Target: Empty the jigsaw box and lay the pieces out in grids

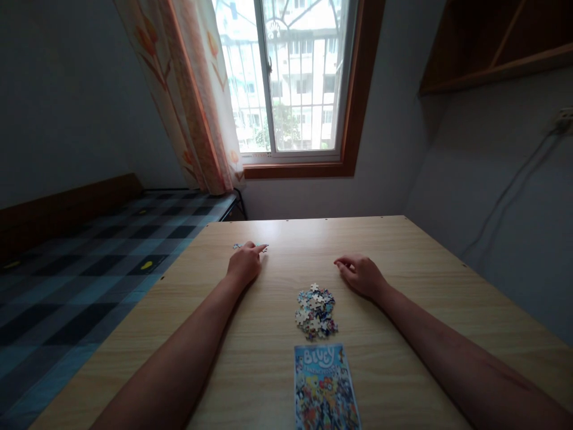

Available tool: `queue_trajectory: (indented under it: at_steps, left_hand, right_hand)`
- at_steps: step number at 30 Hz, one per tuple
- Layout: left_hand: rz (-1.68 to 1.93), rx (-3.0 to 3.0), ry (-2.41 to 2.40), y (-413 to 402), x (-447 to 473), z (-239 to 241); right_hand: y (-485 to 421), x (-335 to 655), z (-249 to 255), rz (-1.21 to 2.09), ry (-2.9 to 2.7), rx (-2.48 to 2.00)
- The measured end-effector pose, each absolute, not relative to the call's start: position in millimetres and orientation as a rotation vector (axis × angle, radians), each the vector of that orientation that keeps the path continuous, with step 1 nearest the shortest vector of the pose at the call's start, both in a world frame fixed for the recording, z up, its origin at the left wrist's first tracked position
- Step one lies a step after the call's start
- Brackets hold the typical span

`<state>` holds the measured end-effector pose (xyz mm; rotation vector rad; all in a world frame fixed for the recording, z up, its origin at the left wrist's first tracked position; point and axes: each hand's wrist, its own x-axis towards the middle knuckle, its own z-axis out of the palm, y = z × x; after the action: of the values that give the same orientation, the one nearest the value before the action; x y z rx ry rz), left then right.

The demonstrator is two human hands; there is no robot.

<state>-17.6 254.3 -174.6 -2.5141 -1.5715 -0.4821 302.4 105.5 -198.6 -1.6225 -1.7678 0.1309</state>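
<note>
My left hand (244, 261) rests on the wooden table (403, 251), fingers curled, its fingertips touching a few joined puzzle pieces (239, 245) near the far left. My right hand (359, 273) lies on the table to the right, fingers curled loosely inward; whether it holds a piece is hidden. Between my forearms sits a small pile of loose puzzle pieces (315, 312). In front of it, near the table's front edge, lies a colourful puzzle picture card (324, 388) with blue lettering.
A bed with a blue and black checked cover (89, 269) stands left of the table. A window (290, 77) with a patterned curtain (188, 95) is straight ahead. A wooden shelf (496, 48) hangs on the right wall, with a cable below it.
</note>
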Motion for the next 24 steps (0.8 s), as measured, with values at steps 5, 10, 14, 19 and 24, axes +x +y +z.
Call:
queue_trajectory:
  at_steps: [5,10,14,19,24]
  left_hand:
    - [-0.694,-2.829,-1.291,234.4,0.2,-169.7]
    - [-0.788,-3.269,-1.045,202.4,30.9,-170.7]
    - [-0.676,-3.304,-1.045,181.6,48.2,-176.2]
    - [-0.591,-3.227,-1.050,172.8,53.5,-177.7]
    - [-0.558,-3.216,-1.045,170.1,55.4,-175.7]
  right_hand:
    - [97.8,287.3,-197.0,0.248,-1.961,-1.325]
    - [93.1,279.9,-193.8,0.334,-2.012,-1.194]
    - [90.9,279.7,-188.7,0.387,-2.030,-1.227]
    - [90.5,275.6,-186.4,0.384,-2.074,-1.305]
    - [92.7,273.1,-188.8,0.383,-2.087,-1.325]
